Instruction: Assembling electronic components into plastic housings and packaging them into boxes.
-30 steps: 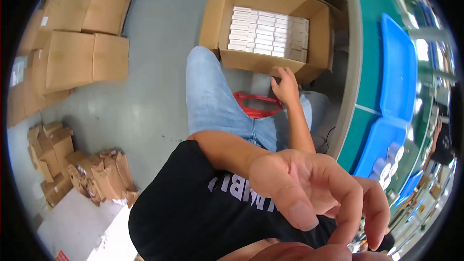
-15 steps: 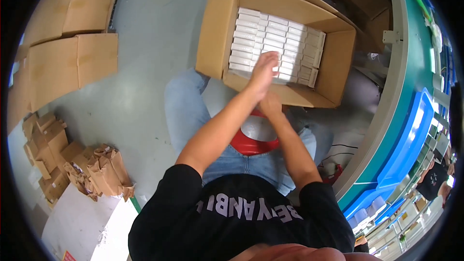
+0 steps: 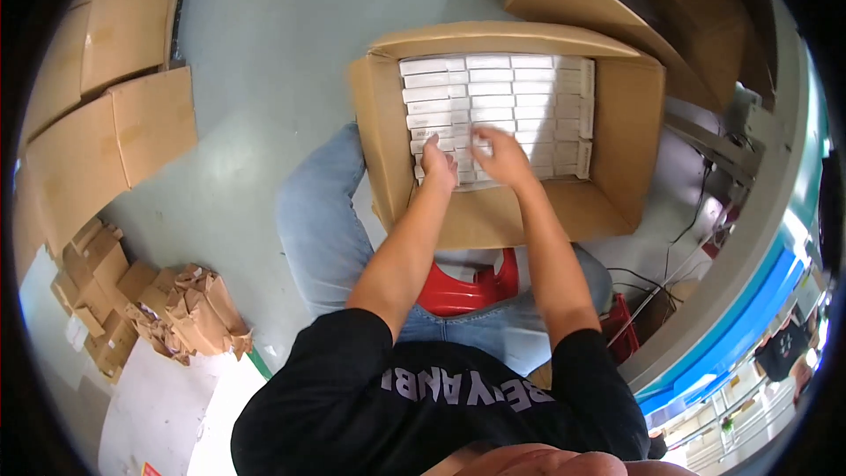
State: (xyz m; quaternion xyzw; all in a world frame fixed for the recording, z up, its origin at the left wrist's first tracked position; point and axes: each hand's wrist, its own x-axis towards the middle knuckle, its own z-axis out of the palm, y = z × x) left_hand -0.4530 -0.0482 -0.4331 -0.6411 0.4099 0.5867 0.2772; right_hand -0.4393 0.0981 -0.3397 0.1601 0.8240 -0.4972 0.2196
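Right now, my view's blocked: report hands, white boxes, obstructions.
Left hand and right hand over small white boxes, grip unclear. Boxes in rows inside open cardboard carton. Nothing seen blocking either hand.

Shirt (image 3: pixel 352 405) at 6 o'clock: black; sleeves (image 3: pixel 583 368) are cut short; pale block lettering (image 3: pixel 434 381) is printed across the chest. Light-blue jeans (image 3: pixel 322 220) are worn, seen toward 9 o'clock.

the carton (image 3: pixel 498 216) is matt cardboard, the stool (image 3: pixel 456 296) glossy plastic.

Stacked brown cartons (image 3: pixel 79 159) at left, red stool (image 3: pixel 451 296) near centre, blue tray (image 3: pixel 730 328) at right.
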